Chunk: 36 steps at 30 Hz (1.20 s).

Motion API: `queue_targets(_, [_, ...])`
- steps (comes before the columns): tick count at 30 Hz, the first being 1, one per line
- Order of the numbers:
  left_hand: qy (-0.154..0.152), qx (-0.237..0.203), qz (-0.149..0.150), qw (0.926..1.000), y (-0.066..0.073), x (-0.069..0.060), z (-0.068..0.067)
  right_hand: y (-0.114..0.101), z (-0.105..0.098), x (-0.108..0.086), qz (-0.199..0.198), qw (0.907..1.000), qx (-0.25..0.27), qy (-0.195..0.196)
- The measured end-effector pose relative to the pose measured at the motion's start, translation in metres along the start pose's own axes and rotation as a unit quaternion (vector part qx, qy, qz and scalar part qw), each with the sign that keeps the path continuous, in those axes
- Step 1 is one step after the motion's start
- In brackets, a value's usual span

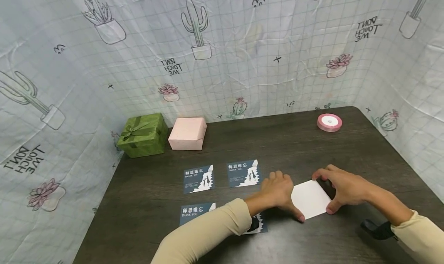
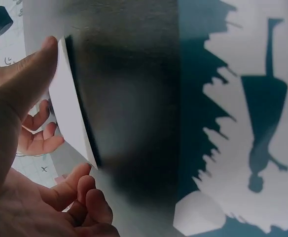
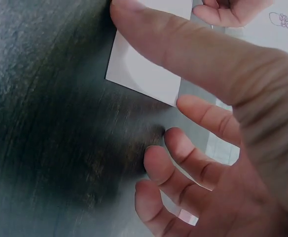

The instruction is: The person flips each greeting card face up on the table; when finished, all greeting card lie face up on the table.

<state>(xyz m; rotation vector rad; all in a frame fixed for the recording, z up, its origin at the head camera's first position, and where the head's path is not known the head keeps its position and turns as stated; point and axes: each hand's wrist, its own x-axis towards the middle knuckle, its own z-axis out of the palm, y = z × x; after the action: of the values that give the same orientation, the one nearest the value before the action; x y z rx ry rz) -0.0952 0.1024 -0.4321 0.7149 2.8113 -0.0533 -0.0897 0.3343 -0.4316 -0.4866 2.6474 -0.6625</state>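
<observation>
A blank white square card (image 1: 310,199) is between my two hands at the right of the table. My left hand (image 1: 277,191) holds its left side, thumb at the near corner and fingers toward the far edge. On the other side my right hand (image 1: 345,187) grips the card with thumb at the near right corner and index finger at the far right corner. In the right wrist view the card (image 3: 151,74) shows beyond the right thumb. Its thin edge (image 2: 80,103) appears in the left wrist view. Whether it touches the table cannot be told.
Several dark blue "THANK YOU" cards (image 1: 244,173) lie left of my hands, two partly under my left sleeve (image 1: 215,231). At the back stand a green gift box (image 1: 143,135) with a bow and a pink box (image 1: 187,134). A pink ribbon roll (image 1: 329,122) lies back right.
</observation>
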Motion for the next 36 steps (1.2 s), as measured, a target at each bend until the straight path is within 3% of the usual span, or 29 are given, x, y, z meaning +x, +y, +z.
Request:
queue_targets(4, [-0.007,0.003,-0.006,1.0,0.002,0.002,0.001,-0.001,0.001,0.002,0.005,1.0,0.005,-0.002])
queue_targets(13, [-0.027,-0.049,-0.013,0.9984,0.003,0.007,0.003,-0.002,0.003,0.009,-0.003,0.9999,-0.017,-0.003])
queue_targets(19, [-0.017,-0.082,-0.029,0.9961,0.004,0.011,0.006,0.003,0.003,0.003,-0.031,0.9991,0.02,0.022])
queue_targets(22, [-0.01,-0.096,-0.029,0.9949,0.003,0.01,0.005,0.003,0.003,-0.004,-0.017,0.9983,0.039,0.039])
queue_targets(25, [-0.008,-0.102,-0.031,0.9942,0.002,0.009,0.004,0.004,0.002,-0.01,0.02,0.996,0.081,0.032])
queue_targets(27, [-0.008,-0.104,-0.033,0.994,0.002,0.008,0.003,0.005,0.002,-0.011,0.044,0.9875,0.151,0.005])
queue_targets(31, [-0.001,-0.105,-0.029,0.994,0.002,0.006,0.002,0.006,0.001,-0.011,0.081,0.9466,0.306,-0.061])
queue_targets(33, [0.01,-0.113,-0.023,0.9933,0.0,0.004,0.002,0.006,0.001,-0.011,0.086,0.9319,0.343,-0.079])
queue_targets(35, [0.025,-0.157,-0.015,0.9872,-0.005,0.002,0.001,0.006,0.001,-0.011,0.089,0.9281,0.352,-0.084])
queue_targets(36, [0.023,-0.201,-0.018,0.9792,-0.008,0.001,0.001,0.006,0.001,-0.011,0.091,0.928,0.351,-0.083])
